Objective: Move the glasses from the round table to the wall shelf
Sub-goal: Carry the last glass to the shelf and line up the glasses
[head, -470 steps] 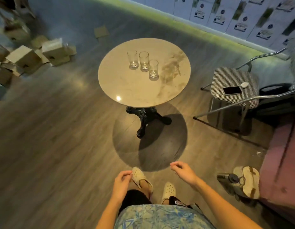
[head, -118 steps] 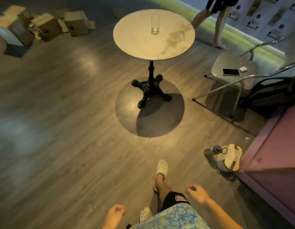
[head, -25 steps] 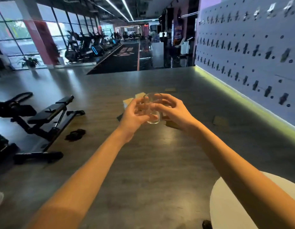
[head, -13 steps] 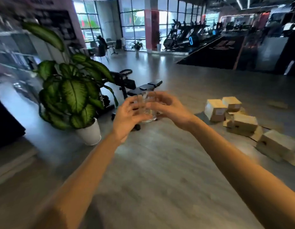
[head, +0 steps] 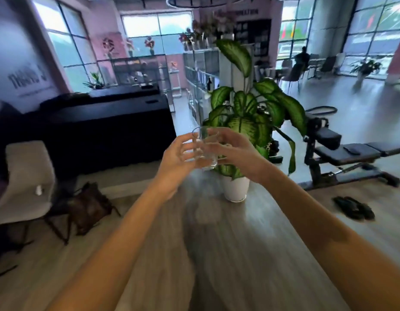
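Though a pale chair point(head: 26, 176) and a brown bag point(head: 89, 207) sit well off to its left and lower down, the left hand point(head: 175, 160) has nothing to do with them: its fingers curve loosely round the left wall of the glass point(head: 204, 151), which is up in the air just right of its palm, near upright and apparently empty. Clear and thin-walled, the glass is likely light, rigid, slick under skin and quick to break if knocked, so the mid-wall, pressed from opposite sides, seems the safest hold, not the rim. The right hand point(head: 238, 153) wraps the opposite side, fingers curled onto the wall. Beyond both hands stands a potted plant point(head: 246, 122); well right of the right hand, a bench point(head: 342, 151).
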